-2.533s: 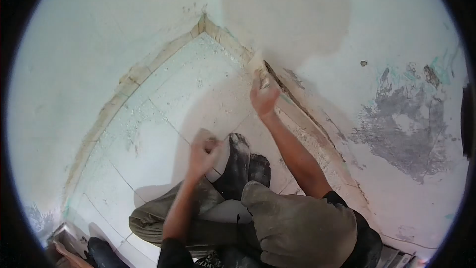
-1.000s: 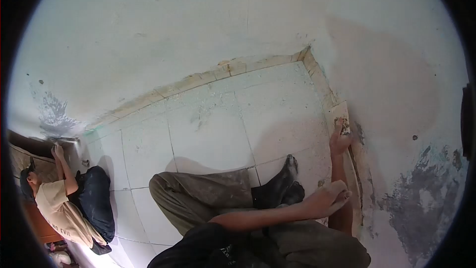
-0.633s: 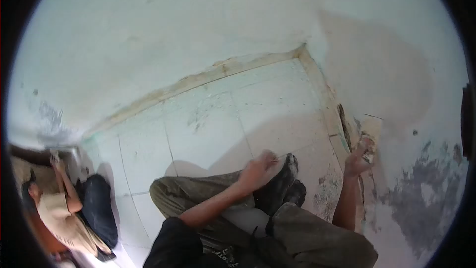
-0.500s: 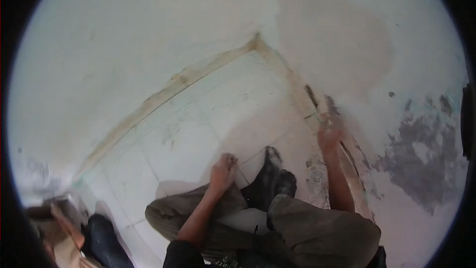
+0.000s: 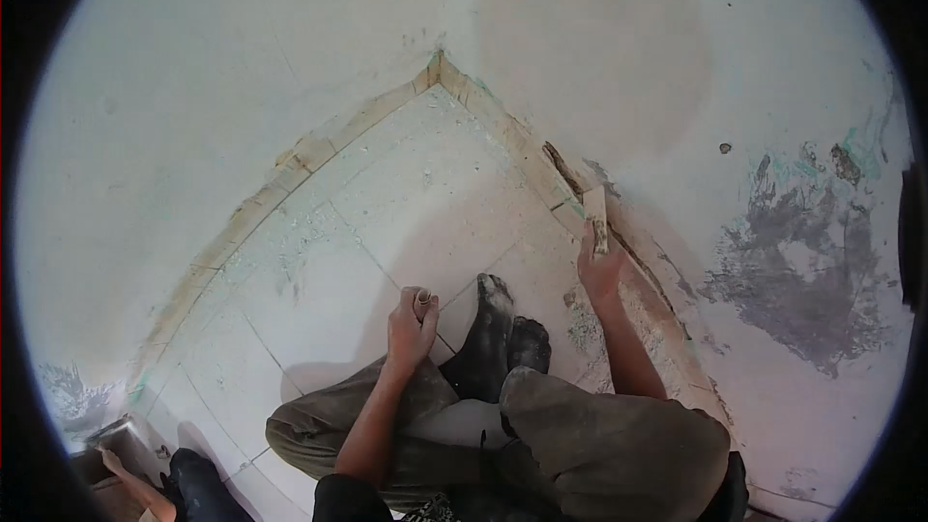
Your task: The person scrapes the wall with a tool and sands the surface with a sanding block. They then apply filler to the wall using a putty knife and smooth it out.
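Observation:
My left hand [image 5: 411, 329] is closed round a small round metal-looking object [image 5: 422, 297], whose end shows at the top of the fist above my knee. At the right-hand wall, my right hand [image 5: 600, 266] grips a short pale strip [image 5: 595, 217] with a rough edge. The strip is held against or close to the beige skirting [image 5: 527, 159], where a dark gap [image 5: 563, 169] runs along its top. Broken bits and dust [image 5: 585, 324] lie on the floor beside my right forearm.
White floor tiles [image 5: 319, 300] meet two walls at a corner. My crossed legs [image 5: 609, 445] and dark socks [image 5: 483, 348] are below. Another person's hand [image 5: 111, 461] rests at a metal container [image 5: 130, 440], lower left. Grey patches [image 5: 812, 261] mark the right wall.
The view has shifted, so the corner and both hands appear further left. My right hand is now sharp, and the strip in it shows clearly.

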Action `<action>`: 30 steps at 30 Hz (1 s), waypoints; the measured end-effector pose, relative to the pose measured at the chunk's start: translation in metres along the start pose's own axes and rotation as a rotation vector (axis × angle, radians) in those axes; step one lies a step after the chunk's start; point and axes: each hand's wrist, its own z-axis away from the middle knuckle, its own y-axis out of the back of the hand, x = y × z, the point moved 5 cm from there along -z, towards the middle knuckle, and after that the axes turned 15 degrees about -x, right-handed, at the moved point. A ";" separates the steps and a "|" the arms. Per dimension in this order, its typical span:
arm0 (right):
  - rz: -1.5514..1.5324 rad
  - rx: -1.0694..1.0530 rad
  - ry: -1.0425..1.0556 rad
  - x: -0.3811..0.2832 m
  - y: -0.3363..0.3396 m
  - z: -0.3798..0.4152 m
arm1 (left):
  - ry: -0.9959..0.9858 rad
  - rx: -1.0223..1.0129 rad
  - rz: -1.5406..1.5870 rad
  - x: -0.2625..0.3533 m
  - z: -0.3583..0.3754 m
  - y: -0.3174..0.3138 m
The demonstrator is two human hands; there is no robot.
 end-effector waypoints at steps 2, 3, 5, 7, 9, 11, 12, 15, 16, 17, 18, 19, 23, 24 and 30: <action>-0.650 -0.043 -0.261 0.001 0.001 0.005 | 0.007 0.016 -0.010 0.003 0.000 0.003; -0.651 -0.049 -0.261 -0.001 0.011 0.003 | 0.003 0.017 0.019 0.004 0.000 0.004; -0.583 -0.263 -0.385 0.001 0.019 -0.002 | 0.001 0.026 0.050 0.003 0.000 0.005; -0.489 -0.031 -0.227 0.003 0.025 0.002 | 0.021 0.018 0.059 -0.001 0.000 0.005; -0.401 0.203 -0.066 0.013 0.022 0.015 | 0.022 0.030 0.052 -0.005 0.001 0.003; -0.073 0.183 0.065 0.015 0.011 0.021 | 0.020 0.044 0.045 -0.004 0.001 0.003; -0.082 0.182 0.074 0.012 0.007 0.023 | 0.010 0.036 0.039 -0.003 0.001 0.003; -0.462 -0.287 -0.327 0.013 -0.015 0.018 | -0.003 0.037 0.035 -0.003 0.001 0.004; -0.453 -0.189 -0.278 0.012 -0.015 0.019 | -0.011 0.036 0.036 -0.003 0.001 0.003; -0.446 -0.092 -0.232 0.012 -0.014 0.021 | 0.000 0.045 0.038 -0.005 0.002 0.004; -0.451 -0.099 -0.226 0.016 -0.014 0.024 | -0.003 0.040 0.028 -0.006 0.002 0.004; -0.478 -0.086 -0.246 0.016 -0.004 0.023 | -0.008 0.034 0.018 -0.007 0.001 0.004; -0.259 0.123 -0.012 0.024 -0.009 0.031 | -0.008 0.031 0.031 -0.008 -0.001 0.004; -0.357 0.128 -0.050 0.029 -0.014 0.032 | -0.011 0.028 0.026 -0.008 -0.001 0.003; -0.498 -0.138 -0.207 0.010 -0.019 0.017 | -0.054 0.031 0.026 -0.009 0.001 0.001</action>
